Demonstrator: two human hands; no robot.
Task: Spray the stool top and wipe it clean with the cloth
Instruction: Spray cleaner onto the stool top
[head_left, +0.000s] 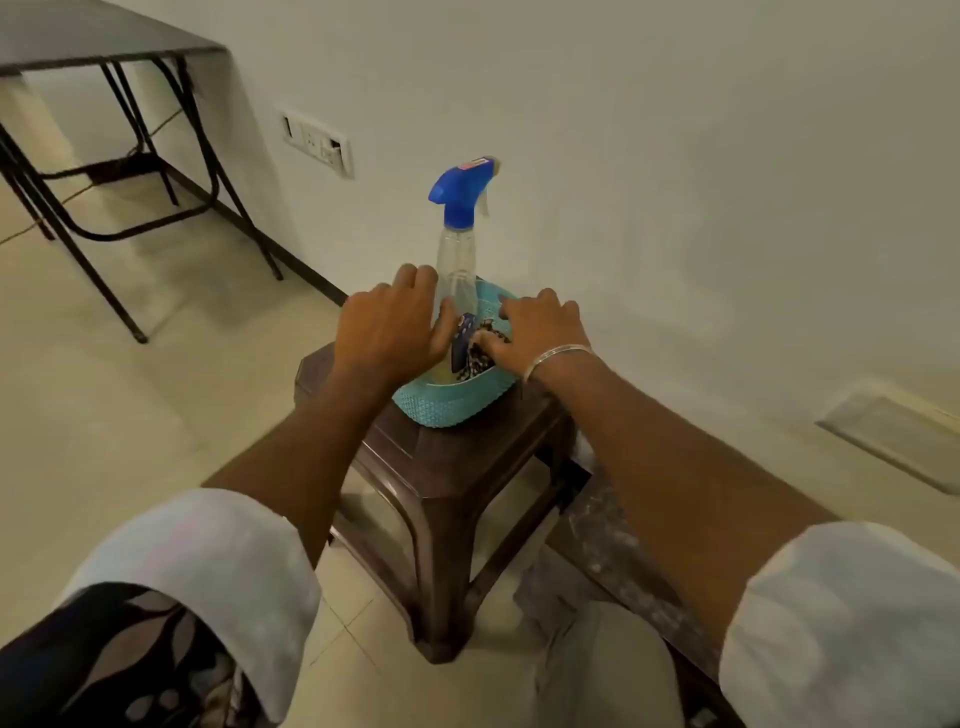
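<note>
A dark brown plastic stool (441, 467) stands by the wall. On its top sits a turquoise woven basket (447, 405). Upright in the basket is a clear spray bottle (457, 260) with a blue trigger head, and beside it lies a dark patterned cloth (480, 353). My left hand (387, 322) lies against the bottle's left side, fingers bent over its far side. My right hand (535, 327) reaches into the basket, thumb and fingers on the cloth; the hand hides most of the cloth.
A white wall runs just behind the stool, with a socket plate (317, 143) to the left. A black folding table (104, 47) stands at the far left on the pale tiled floor (156, 389). My knee (597, 670) is below the stool.
</note>
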